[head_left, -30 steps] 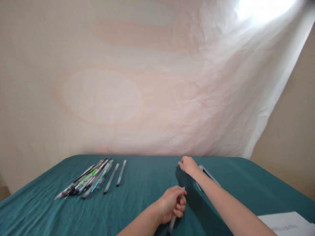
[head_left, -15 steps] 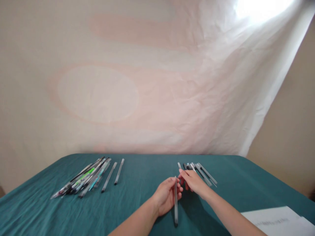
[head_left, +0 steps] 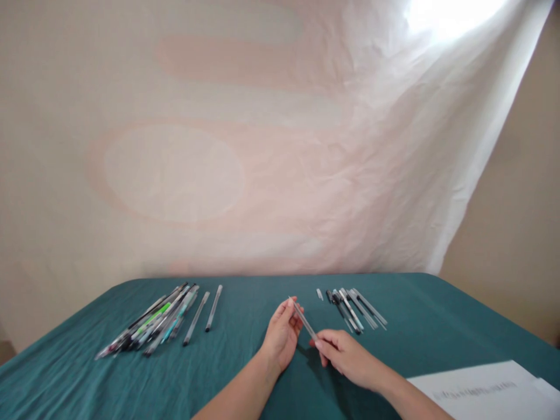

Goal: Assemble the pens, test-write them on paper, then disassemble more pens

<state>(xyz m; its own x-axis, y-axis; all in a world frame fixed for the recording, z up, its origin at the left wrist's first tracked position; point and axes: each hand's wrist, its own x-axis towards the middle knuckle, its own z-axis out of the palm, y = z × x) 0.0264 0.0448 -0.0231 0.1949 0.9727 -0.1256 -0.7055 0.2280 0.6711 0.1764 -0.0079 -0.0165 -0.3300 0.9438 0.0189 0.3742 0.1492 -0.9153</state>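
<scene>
A slim clear-barrelled pen (head_left: 305,320) slants between my two hands above the cloth, without a cap on its upper end. My left hand (head_left: 280,338) is closed round that upper end, thumb and fingertips pressed on it. The lower end sits in the pinch of my right hand (head_left: 343,353), which hides its tail. Just beyond my hands a small pale pen cap (head_left: 319,294) lies by itself on the cloth. To the right of the cap are several pens and pen parts (head_left: 350,306), side by side.
A heap of pens (head_left: 153,321) lies at the left, bright green and light blue among them. Two pens (head_left: 213,308) lie apart beside it. White paper with blurred writing (head_left: 485,388) is at the near right. Dark green cloth (head_left: 245,361) covers the table; a pale sheet (head_left: 284,175) hangs behind.
My right hand has come back from near the cap toward me and now grips the pen's lower end. The pen has swung from upright to slanting. The cap is now lying uncovered.
</scene>
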